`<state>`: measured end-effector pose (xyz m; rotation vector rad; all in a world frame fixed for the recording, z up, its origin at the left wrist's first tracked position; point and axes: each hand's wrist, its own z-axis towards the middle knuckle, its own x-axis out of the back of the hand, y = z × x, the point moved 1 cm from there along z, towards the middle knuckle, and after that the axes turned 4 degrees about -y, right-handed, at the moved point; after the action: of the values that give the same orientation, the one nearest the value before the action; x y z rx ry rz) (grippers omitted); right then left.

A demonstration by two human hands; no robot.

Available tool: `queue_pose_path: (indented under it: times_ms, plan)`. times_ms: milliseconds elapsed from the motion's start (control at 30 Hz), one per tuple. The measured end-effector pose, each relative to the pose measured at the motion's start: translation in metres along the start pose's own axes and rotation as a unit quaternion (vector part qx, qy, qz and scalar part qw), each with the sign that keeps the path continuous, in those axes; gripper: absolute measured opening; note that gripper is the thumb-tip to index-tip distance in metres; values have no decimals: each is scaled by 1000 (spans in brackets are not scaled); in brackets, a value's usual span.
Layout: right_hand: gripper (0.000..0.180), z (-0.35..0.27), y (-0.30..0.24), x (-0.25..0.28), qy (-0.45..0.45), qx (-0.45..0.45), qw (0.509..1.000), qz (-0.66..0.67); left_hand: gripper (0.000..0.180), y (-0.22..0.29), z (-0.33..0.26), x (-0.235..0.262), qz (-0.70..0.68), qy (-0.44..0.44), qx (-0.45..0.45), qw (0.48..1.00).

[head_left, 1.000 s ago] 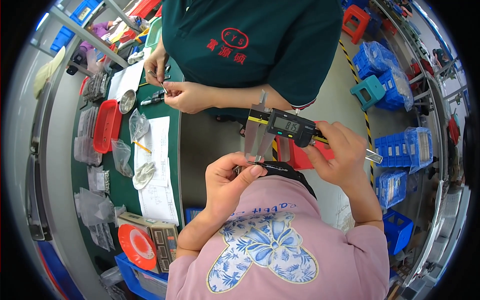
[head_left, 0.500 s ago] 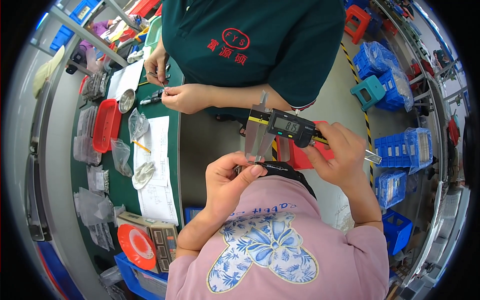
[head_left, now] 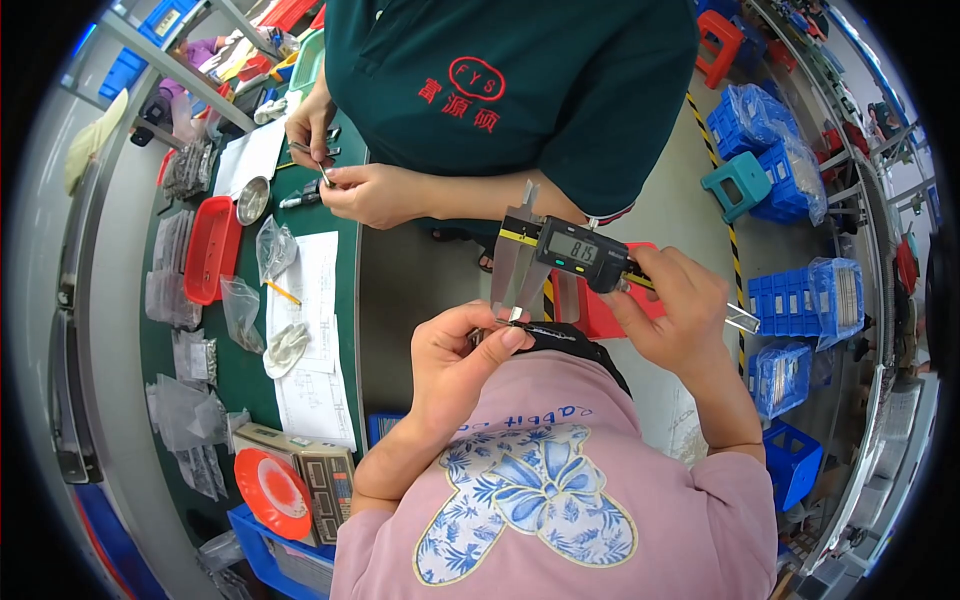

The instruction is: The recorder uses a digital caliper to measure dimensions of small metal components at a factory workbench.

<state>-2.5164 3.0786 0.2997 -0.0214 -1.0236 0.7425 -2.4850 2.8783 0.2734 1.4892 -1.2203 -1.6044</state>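
Note:
My right hand (head_left: pixel 672 312) grips a digital caliper (head_left: pixel 572 253) by its body, thumb near the slider. The caliper's long jaws (head_left: pixel 508 285) point down toward my left hand (head_left: pixel 462 362), which pinches a small metal part (head_left: pixel 497 327) at the jaw tips. Both hands are held above my lap, over my pink top with a blue butterfly print. A person in a dark green shirt (head_left: pixel 520 90) stands opposite; that person's hands (head_left: pixel 350 175) hold a small metal piece over the table.
A green-topped table (head_left: pixel 345 285) at left carries paper sheets (head_left: pixel 310 340), a red tray (head_left: pixel 212 250), clear plastic bags (head_left: pixel 185 410), a small round dish (head_left: pixel 252 200) and a scale with an orange pan (head_left: pixel 285 480). Blue crates (head_left: pixel 800 300) and stools stand at right.

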Motion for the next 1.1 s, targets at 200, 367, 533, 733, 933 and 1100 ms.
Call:
queue_pose_path:
  times_ms: [200,367,533,733,933,1100]
  plan:
    - [31,2,-3,0,-8,0,1000,-13,10,0,0,3,-1,8,8,1000]
    - [31,4,-5,-3,-9,8,1000,-27,9,-1,0,7,-1,8,20,1000]
    - [31,10,-7,-12,-7,16,1000,-9,7,0,0,15,-17,17,17,1000]
    - [31,31,-21,-31,-9,59,998,19,9,9,-5,36,-50,50,7,997]
    - [24,44,-64,-101,-158,-57,961,219,13,0,-25,109,-53,176,35,982]
    - [23,48,-106,-214,-327,-248,806,427,14,-15,-69,177,-144,360,58,920]
